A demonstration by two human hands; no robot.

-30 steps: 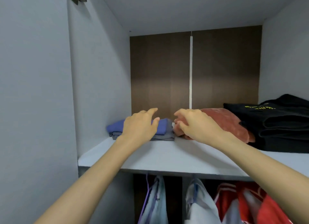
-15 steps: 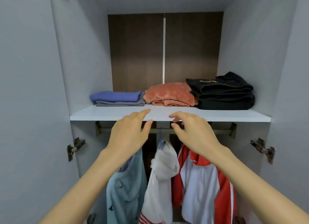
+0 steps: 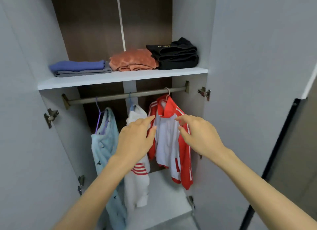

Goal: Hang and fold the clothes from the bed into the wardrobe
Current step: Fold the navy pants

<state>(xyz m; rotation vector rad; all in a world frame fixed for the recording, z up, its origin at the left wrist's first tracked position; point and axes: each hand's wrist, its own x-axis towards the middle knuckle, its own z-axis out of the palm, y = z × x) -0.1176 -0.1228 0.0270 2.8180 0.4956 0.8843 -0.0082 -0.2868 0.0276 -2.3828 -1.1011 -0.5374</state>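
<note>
On the wardrobe shelf (image 3: 120,78), three folded piles (image 3: 132,60) are lying side by side, and below it three garments (image 3: 137,183) are hanging on the rail (image 3: 120,96). The bed is not showing, so I cannot tell what remains. The left hand (image 3: 135,140) and right hand (image 3: 200,137), at the piles a second ago, are now hovering lower, near the red jacket (image 3: 169,144), fingers (image 3: 145,120) released and grasping nothing.

1. A black-edged panel (image 3: 280,135) slants down the far right, blurred.
2. A dull brown-grey surface (image 3: 298,157) fills the space beyond that edge.
3. A strip of grey floor (image 3: 181,221) shows at the bottom.
</note>
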